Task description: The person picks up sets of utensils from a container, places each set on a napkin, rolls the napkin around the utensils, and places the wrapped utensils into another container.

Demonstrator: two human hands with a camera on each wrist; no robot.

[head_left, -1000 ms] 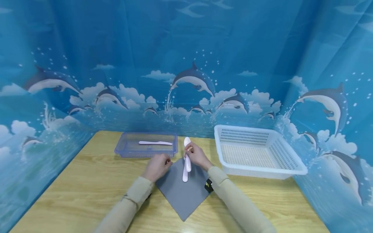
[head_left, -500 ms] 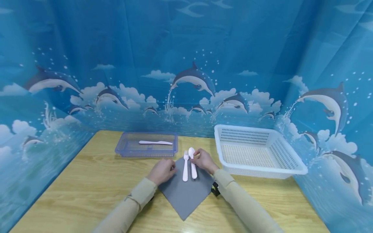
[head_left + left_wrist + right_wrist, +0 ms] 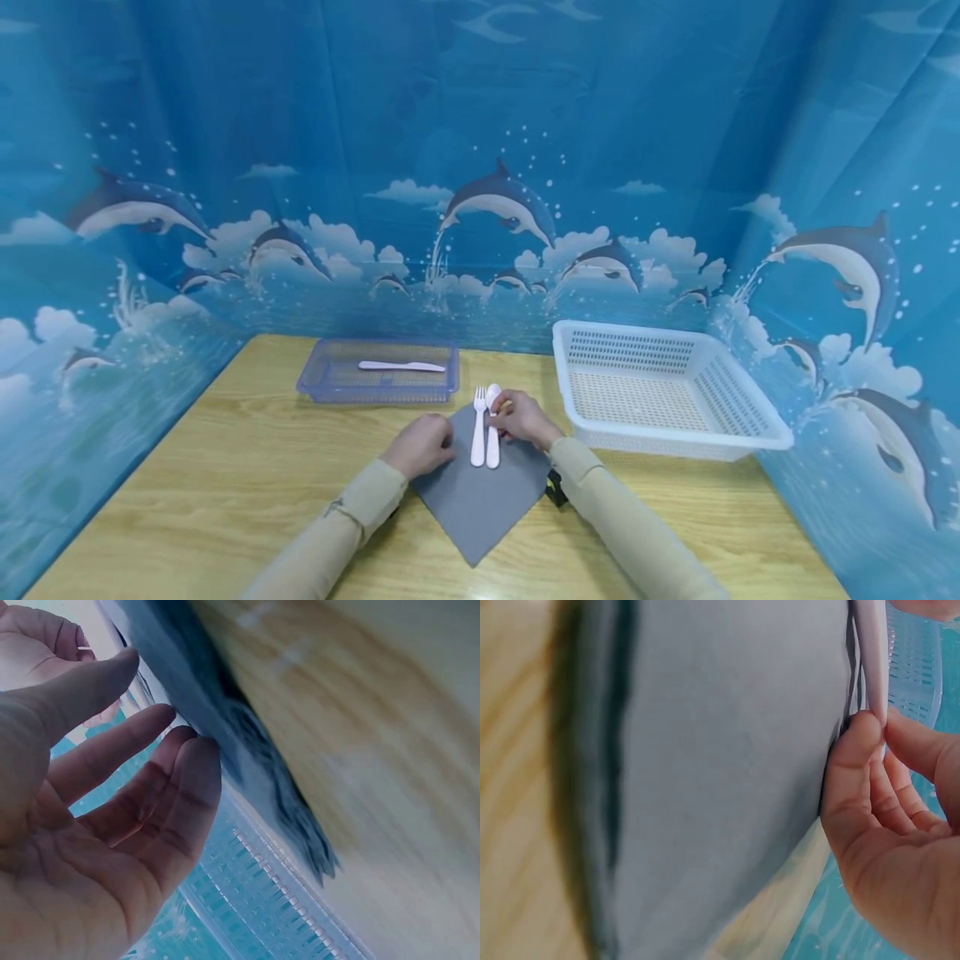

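A folded grey cloth napkin [image 3: 480, 508] lies on the table, one corner toward the person. On its far part, a white plastic fork [image 3: 477, 433] and a matching spoon [image 3: 492, 450] lie side by side, handles toward the person. My right hand [image 3: 521, 419] pinches the spoon between thumb and index finger; the right wrist view shows this grip on the pale spoon [image 3: 871, 660] near the cloth's edge. At the napkin's left side is my left hand [image 3: 420, 446]. Its fingers are loosely bent and hold nothing, with fingertips at the napkin's edge [image 3: 247, 750] in the left wrist view.
Behind the left hand stands a shallow purple basket [image 3: 318, 387] with a white plastic knife [image 3: 401, 366] in it. A larger white basket [image 3: 675, 442] stands at the back right. A dolphin-print curtain [image 3: 480, 283] encloses the wooden table [image 3: 247, 467] at the back and sides.
The right hand has brought the spoon from over the fork down to the fork's right, then straightened it closer alongside. My left hand has shifted slightly right and toward the person.
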